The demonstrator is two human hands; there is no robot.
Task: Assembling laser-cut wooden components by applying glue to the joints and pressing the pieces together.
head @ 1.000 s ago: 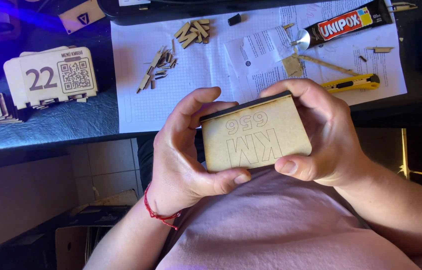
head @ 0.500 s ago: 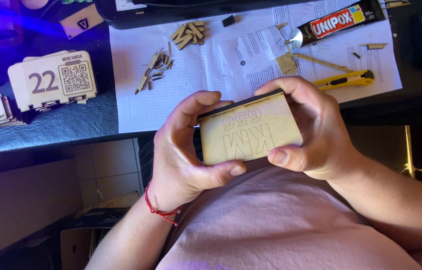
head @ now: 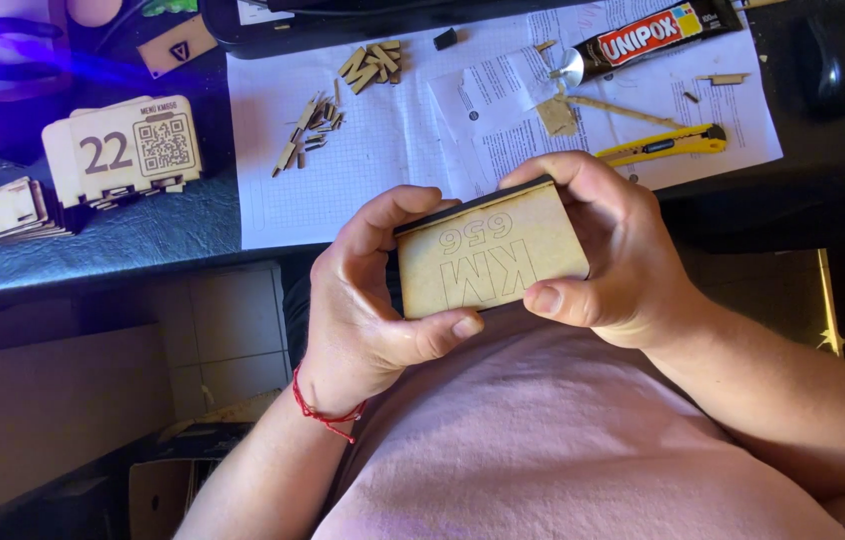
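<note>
Both hands were clamped on a small flat wooden box (head: 491, 262), pale laser-cut ply, engraved lettering on the broad face, dark burnt edge along the top. Box was held in the air over the lap, just in front of the desk edge (head: 143, 262), tilted slightly up to the right.

Left hand (head: 373, 300): thumb pressed under the lower left corner, fingers curled over the left end. Red cord on that wrist.
Right hand (head: 608, 250): thumb on the lower right corner, fingers wrapped over the top edge.

On the desk, well apart from the box:
- white paper sheet (head: 383, 150), squared grid, matte
- small wood offcuts (head: 311, 128), thin slivers in a loose pile
- glue tube (head: 643, 40), glossy black with a metal neck
- yellow utility knife (head: 665, 146), lying flat
- finished wooden stand (head: 123, 150), rounded corners, engraved square code, on the dark desk surface left of the paper
</note>
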